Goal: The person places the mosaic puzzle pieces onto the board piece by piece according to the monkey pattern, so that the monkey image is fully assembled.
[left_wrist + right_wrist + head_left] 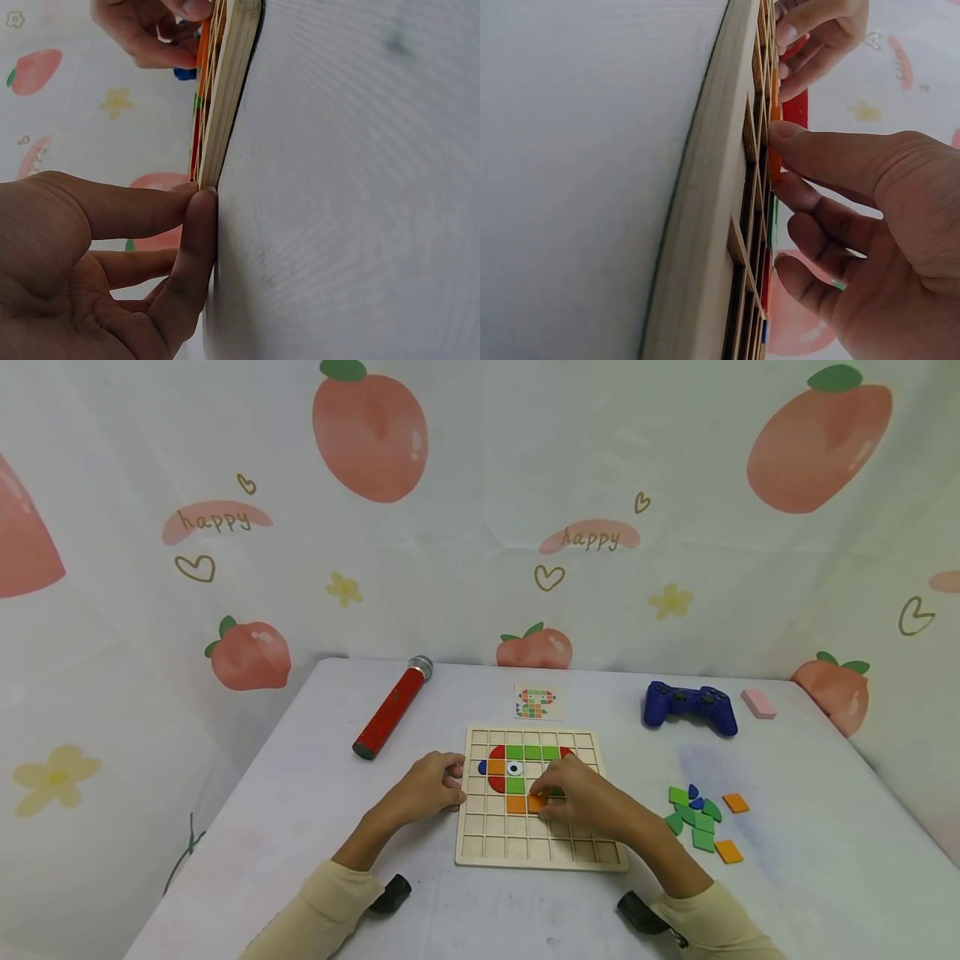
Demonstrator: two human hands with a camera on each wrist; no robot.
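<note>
A wooden grid board [495, 849] lies on the table, with red, green, orange and blue tiles and a round eye tile [513, 768] set in its upper cells. At its left edge, my left hand [426, 789] pinches the rim between thumb and index finger, seen close up in the left wrist view. Over the middle of the board my right hand [592, 802] pinches an orange square tile [775, 154] between thumb and index finger, low at the grid. Another orange tile [516, 805] sits in the cell just left of it. The right hand hides part of the tile pattern.
Loose green, blue and orange tiles [703, 822] lie right of the board. Behind it is a small pattern card [535, 702]. A red microphone [390, 712] lies back left; a blue game controller [688, 706] and a pink block [758, 703] are back right.
</note>
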